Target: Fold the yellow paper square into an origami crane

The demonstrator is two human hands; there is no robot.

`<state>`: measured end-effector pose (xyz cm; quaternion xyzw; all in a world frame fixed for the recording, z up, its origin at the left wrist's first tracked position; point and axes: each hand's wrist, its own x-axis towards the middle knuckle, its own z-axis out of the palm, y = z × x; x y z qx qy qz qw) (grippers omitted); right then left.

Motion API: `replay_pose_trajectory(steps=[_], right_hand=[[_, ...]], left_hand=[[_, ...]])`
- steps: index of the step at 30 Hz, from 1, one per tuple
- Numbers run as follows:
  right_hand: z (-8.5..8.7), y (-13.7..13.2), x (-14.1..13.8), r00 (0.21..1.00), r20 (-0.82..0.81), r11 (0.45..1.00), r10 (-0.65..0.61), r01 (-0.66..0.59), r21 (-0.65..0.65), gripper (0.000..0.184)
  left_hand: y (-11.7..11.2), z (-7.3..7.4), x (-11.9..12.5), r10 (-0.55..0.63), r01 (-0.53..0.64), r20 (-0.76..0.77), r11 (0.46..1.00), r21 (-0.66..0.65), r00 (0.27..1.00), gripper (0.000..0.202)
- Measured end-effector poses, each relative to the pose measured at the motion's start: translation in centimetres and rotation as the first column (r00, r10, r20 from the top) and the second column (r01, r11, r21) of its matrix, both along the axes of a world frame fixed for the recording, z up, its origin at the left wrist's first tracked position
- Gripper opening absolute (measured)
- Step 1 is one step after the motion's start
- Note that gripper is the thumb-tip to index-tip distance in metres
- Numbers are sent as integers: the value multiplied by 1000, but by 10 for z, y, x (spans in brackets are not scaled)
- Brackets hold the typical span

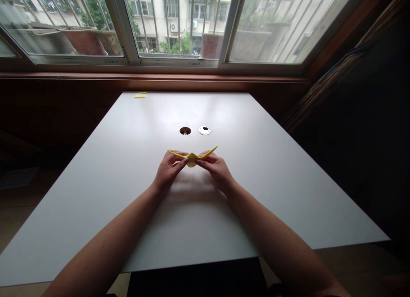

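Note:
A small folded yellow paper figure [192,156] with two pointed wings is held just above the white table [96,169], near its middle. My left hand [168,171] pinches the figure's left side with fingers closed on it. My right hand [217,169] pinches the right side the same way. One wing tip points left, the other rises to the upper right. Both forearms reach in from the bottom of the view.
A round cable hole [185,131] and its loose silver cap [204,130] lie just beyond the hands. A small yellow paper stack [140,95] sits at the far left edge. A window and wooden sill run behind the table; dark furniture stands at right.

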<state>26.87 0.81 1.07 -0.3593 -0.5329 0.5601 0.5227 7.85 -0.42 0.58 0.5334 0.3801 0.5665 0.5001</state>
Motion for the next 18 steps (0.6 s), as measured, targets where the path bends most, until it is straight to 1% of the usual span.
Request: replay_pose_trajectory(steps=[2,4,11,14,18], right_hand=[[-1,0,1,1000,23,1000,-17,16,21,21],[-1,0,1,999,38,999,-22,20,33,21],[2,-1,0,998,61,999,32,-34,28,20],[3,-1,-1,998,58,999,32,-34,25,21],[4,-1,-1,998,40,999,39,-38,-13,26]], left_hand=[[0,0,0,19,-19,-7,1000,13,1000,30],[0,1,0,13,-13,-16,1000,0,1000,32],[-2,4,0,-92,93,-60,996,2,994,31],[-2,4,-1,-85,82,-76,996,-38,993,34],[-1,2,-2,-31,25,-71,996,-82,997,37]])
